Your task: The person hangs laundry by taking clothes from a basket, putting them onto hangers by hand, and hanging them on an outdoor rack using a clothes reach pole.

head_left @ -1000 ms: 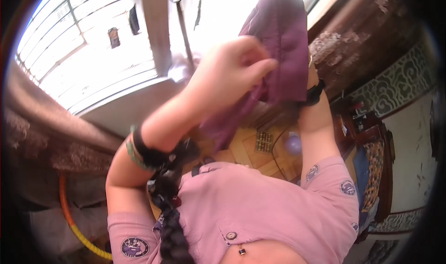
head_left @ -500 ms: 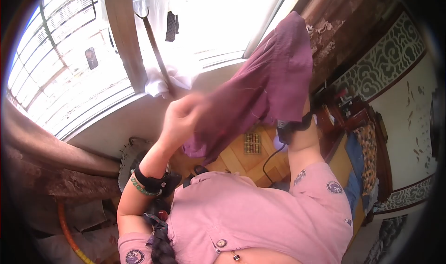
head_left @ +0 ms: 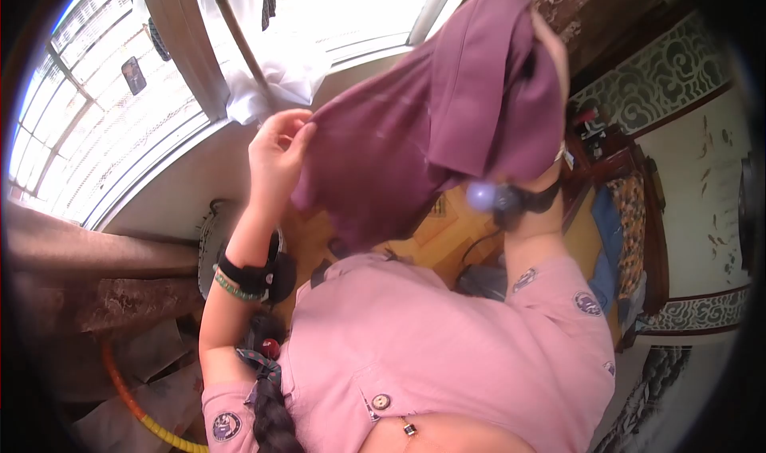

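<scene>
A purple cloth garment (head_left: 375, 150) is stretched out in the air in front of me. My left hand (head_left: 279, 138) pinches its left edge between thumb and fingers. On the other side, my right hand (head_left: 552, 50) is mostly hidden behind and inside the cloth, and only a strip of skin shows along its right edge. The fabric is folded over in a wide band near my right hand, and its lower part hangs above the floor. Each wrist wears a black band.
A window (head_left: 367, 14) with a wooden post (head_left: 179, 38), a forked pole (head_left: 235, 34) and white cloth (head_left: 275, 86) is ahead. Brown curtains (head_left: 120, 261) hang left, above an orange and yellow hoop (head_left: 128, 393). A patterned cabinet panel (head_left: 662, 78) stands right; a round mesh item (head_left: 211, 246) is lower left.
My left hand has moved left, drawing the purple cloth out wider. The cloth's folded band has turned and spread over my right hand. The view has shifted slightly.
</scene>
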`<state>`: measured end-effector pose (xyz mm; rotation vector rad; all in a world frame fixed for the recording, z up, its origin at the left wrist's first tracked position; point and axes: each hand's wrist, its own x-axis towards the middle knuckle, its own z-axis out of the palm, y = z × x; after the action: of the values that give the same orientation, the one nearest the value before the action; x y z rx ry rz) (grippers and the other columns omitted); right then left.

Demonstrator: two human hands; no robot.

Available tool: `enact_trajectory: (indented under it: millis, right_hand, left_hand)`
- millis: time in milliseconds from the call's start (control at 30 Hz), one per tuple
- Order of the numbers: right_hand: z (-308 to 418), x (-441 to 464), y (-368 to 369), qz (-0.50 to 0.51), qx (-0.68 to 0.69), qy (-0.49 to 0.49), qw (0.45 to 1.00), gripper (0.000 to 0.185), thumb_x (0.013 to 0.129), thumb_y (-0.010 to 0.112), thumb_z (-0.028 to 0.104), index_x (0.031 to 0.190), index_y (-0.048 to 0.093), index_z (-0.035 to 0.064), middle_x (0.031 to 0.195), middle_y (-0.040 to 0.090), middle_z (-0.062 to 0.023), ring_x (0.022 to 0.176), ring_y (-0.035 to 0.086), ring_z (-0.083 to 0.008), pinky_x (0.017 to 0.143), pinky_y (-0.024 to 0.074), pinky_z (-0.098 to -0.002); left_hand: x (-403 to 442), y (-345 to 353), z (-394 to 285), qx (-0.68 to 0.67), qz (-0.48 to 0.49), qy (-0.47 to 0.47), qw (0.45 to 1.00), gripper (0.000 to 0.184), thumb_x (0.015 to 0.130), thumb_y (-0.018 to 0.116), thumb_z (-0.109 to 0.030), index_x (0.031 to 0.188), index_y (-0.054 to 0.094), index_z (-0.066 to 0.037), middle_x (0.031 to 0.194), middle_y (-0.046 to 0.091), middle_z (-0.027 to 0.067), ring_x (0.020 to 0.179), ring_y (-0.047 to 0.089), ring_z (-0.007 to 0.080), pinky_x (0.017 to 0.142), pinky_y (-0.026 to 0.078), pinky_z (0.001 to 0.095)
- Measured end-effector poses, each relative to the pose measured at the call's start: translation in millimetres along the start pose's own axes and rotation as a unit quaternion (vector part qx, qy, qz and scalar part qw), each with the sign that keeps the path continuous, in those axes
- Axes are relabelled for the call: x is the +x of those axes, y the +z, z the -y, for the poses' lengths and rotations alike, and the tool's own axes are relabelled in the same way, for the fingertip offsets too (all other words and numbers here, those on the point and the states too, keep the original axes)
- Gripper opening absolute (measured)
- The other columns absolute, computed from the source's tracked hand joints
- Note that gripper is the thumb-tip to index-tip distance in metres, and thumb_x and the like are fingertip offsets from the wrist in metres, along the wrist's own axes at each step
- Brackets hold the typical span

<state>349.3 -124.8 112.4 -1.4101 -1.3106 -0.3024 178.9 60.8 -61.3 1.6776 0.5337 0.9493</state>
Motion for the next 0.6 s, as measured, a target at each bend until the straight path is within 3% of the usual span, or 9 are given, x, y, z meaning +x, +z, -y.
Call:
enact_trajectory:
  millis: [33,67,167,233,267,300,400,500,600]
  right_hand:
    - [2,3,-3,-0.007,0.018,-0.014,1.0,0.021,0.094,0.052,0.014,0.107,0.06,0.0004,0.1,0.062,-0.0038,0.089,0.058,-0.0113,0.081,0.0474,-0.0262]
    - [6,8,-8,-0.014,0.072,-0.003,0.997,0.021,0.094,0.052,0.014,0.107,0.06,0.0004,0.1,0.062,-0.0038,0.089,0.058,-0.0113,0.081,0.0473,-0.0263]
    - [20,24,-26,-0.022,0.161,-0.016,0.987,0.021,0.094,0.052,0.014,0.106,0.06,0.0003,0.101,0.062,-0.004,0.09,0.058,-0.0114,0.082,0.0472,-0.0264]
    - [28,39,-39,-0.024,0.194,-0.029,0.98,0.021,0.094,0.052,0.014,0.106,0.06,0.0002,0.101,0.062,-0.0041,0.09,0.058,-0.0114,0.082,0.0472,-0.0264]
    - [32,48,-46,-0.026,0.207,-0.037,0.977,0.021,0.094,0.052,0.014,0.106,0.061,0.0001,0.101,0.062,-0.0042,0.09,0.058,-0.0114,0.082,0.0472,-0.0265]
    - [37,58,-53,-0.027,0.22,-0.042,0.974,0.021,0.094,0.052,0.014,0.106,0.061,0.0001,0.101,0.062,-0.0042,0.09,0.058,-0.0114,0.082,0.0471,-0.0265]
    - [50,85,-73,-0.03,0.243,-0.055,0.968,0.02,0.094,0.052,0.014,0.106,0.061,0.0,0.102,0.062,-0.0044,0.091,0.058,-0.0115,0.083,0.047,-0.0266]
    - [59,107,-82,-0.038,0.252,-0.063,0.965,0.02,0.093,0.052,0.014,0.105,0.061,-0.0001,0.102,0.062,-0.0046,0.091,0.058,-0.0115,0.083,0.047,-0.0267]
    - [58,119,-85,-0.047,0.252,-0.045,0.966,0.02,0.093,0.052,0.014,0.105,0.061,-0.0002,0.102,0.062,-0.0047,0.091,0.058,-0.0116,0.083,0.0469,-0.0268]
  left_hand:
    - [1,0,9,0.077,-0.029,0.04,0.996,0.019,0.083,0.069,-0.01,0.102,0.067,-0.005,0.085,0.065,0.005,0.074,0.061,0.0113,0.068,0.05,0.0244]
    - [1,0,22,0.093,-0.029,0.007,0.995,0.023,0.083,0.069,-0.013,0.106,0.066,-0.01,0.088,0.064,0.0066,0.077,0.062,0.0153,0.069,0.05,0.0271]
    - [-6,-4,101,0.138,0.02,-0.043,0.989,0.025,0.083,0.069,-0.015,0.107,0.065,-0.009,0.09,0.064,0.0056,0.08,0.061,0.0143,0.071,0.05,0.0278]
    - [-27,4,126,0.071,0.077,-0.211,0.972,0.028,0.081,0.066,-0.017,0.108,0.065,-0.009,0.093,0.065,0.0038,0.088,0.06,0.0131,0.077,0.049,0.0287]
    - [-41,10,145,0.08,0.109,-0.235,0.962,0.025,0.085,0.065,-0.015,0.109,0.063,-0.007,0.09,0.061,-0.0005,0.085,0.055,0.008,0.076,0.046,0.0243]
    - [-54,18,177,0.067,0.139,-0.277,0.948,0.028,0.086,0.065,-0.017,0.112,0.062,-0.007,0.095,0.061,0.0003,0.089,0.055,0.0096,0.076,0.045,0.024]
    - [-80,39,192,0.016,0.252,-0.438,0.863,0.037,0.091,0.058,-0.03,0.126,0.054,-0.016,0.124,0.055,0.0054,0.119,0.046,0.02,0.089,0.041,0.0449]
    - [-105,72,215,-0.075,0.175,-0.555,0.81,0.049,0.093,0.052,-0.045,0.129,0.052,-0.011,0.133,0.052,0.0089,0.126,0.043,0.0252,0.102,0.033,0.0528]
    - [-76,72,124,-0.207,0.166,-0.565,0.781,0.052,0.096,0.045,-0.046,0.132,0.049,-0.008,0.137,0.049,0.0112,0.127,0.044,0.0256,0.104,0.032,0.0529]
